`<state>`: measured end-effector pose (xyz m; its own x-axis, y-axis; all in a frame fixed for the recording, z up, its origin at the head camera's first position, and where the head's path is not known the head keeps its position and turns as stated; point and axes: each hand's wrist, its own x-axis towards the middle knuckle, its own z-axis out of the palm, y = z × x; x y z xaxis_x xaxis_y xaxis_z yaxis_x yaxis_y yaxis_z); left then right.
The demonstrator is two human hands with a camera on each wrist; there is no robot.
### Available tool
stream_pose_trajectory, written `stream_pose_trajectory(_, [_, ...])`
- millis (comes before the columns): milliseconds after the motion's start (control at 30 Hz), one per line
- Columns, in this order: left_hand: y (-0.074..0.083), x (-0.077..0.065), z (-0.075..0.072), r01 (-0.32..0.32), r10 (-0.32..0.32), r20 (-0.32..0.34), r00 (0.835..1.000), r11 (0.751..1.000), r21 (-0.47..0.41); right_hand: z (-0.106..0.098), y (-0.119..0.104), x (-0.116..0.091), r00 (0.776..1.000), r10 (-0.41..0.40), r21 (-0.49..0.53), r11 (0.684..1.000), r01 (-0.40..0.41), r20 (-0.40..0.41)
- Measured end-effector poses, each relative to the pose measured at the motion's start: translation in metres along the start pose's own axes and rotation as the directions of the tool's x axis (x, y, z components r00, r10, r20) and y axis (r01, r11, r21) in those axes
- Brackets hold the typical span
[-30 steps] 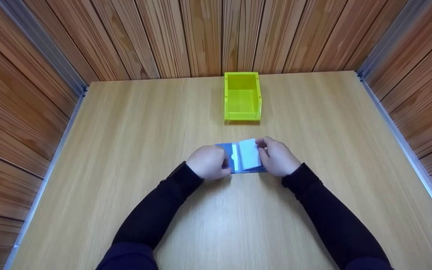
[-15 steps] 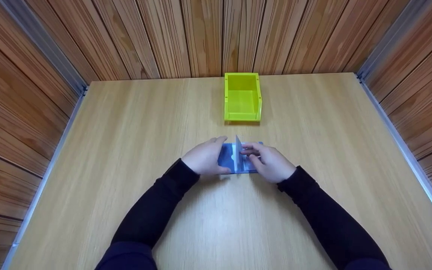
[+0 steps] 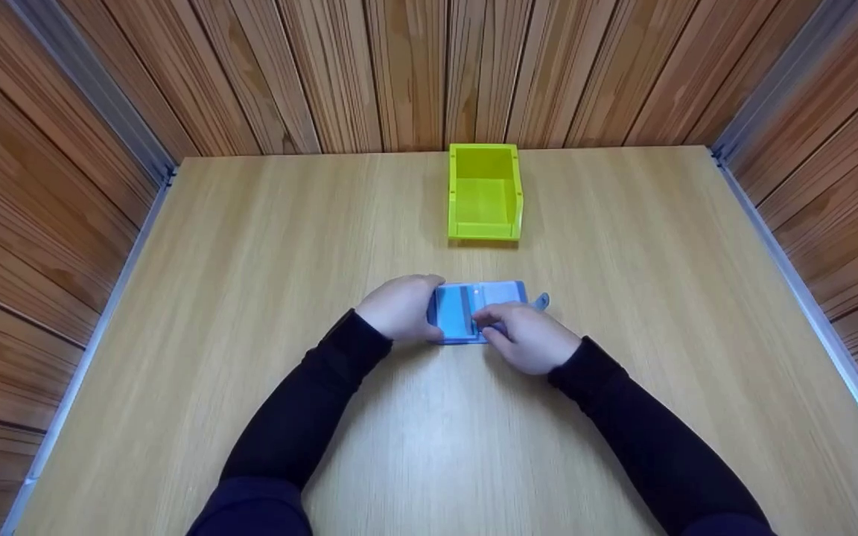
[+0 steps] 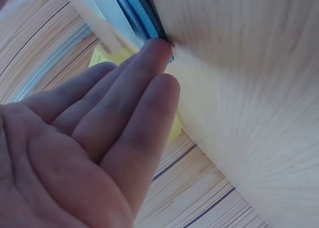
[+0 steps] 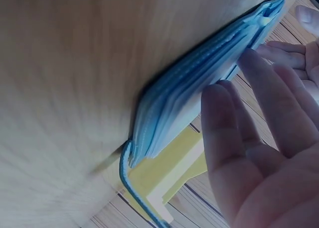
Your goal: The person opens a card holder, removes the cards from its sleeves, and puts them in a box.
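Observation:
A blue card holder point(image 3: 501, 290) lies spread on the table, with light blue card sleeves point(image 3: 453, 313) turned onto its left side. Its closing strap point(image 3: 541, 301) sticks out on the right. My left hand point(image 3: 399, 305) rests along the left edge, thumb at the near corner and fingers at the far corner. In the left wrist view those fingers are nearly straight, one fingertip point(image 4: 158, 46) right at the cover's edge. My right hand point(image 3: 529, 339) lies over the middle of the holder. Loosely extended fingers point(image 5: 219, 113) overlap the stacked sleeves point(image 5: 174, 108) in the right wrist view.
A yellow-green open bin point(image 3: 483, 193) stands behind the holder, near the back edge of the wooden table point(image 3: 287, 223). Wood-plank walls point(image 3: 407, 74) enclose the back and both sides, with metal strips point(image 3: 809, 298) along the side edges.
The sleeve that stood upright has turned over to the left, baring light blue on that side. My right hand has moved slightly left and nearer; the strap now shows. My left hand stays at the edge.

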<state>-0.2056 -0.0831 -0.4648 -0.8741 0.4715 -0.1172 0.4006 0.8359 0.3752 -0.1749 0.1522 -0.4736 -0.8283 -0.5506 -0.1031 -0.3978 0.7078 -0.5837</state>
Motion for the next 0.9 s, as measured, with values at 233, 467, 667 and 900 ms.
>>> stream_pose_trajectory(233, [-0.001, -0.002, 0.001, 0.003, -0.003, -0.006, 1.0, 1.0, -0.001, 0.0, -0.001, 0.001, 1.0, 0.013, 0.012, 1.0, -0.013, 0.011])
stream_pose_trajectory(467, [0.003, -0.001, 0.009, -0.029, 0.031, -0.036, 0.999, 0.997, 0.073, -0.005, -0.002, -0.002, 0.999, -0.009, 0.098, 0.995, 0.013, -0.042])
stream_pose_trajectory(667, [0.009, 0.001, 0.017, -0.109, 0.12, -0.061, 0.991, 0.981, 0.162, -0.029, -0.001, -0.006, 0.987, 0.085, 0.426, 0.905, -0.02, -0.134])
stream_pose_trajectory(900, [0.012, 0.001, 0.019, -0.074, 0.092, -0.069, 0.993, 0.971, 0.228, -0.042, 0.001, 0.007, 0.961, 0.266, 0.47, 0.841, -0.267, 0.069])
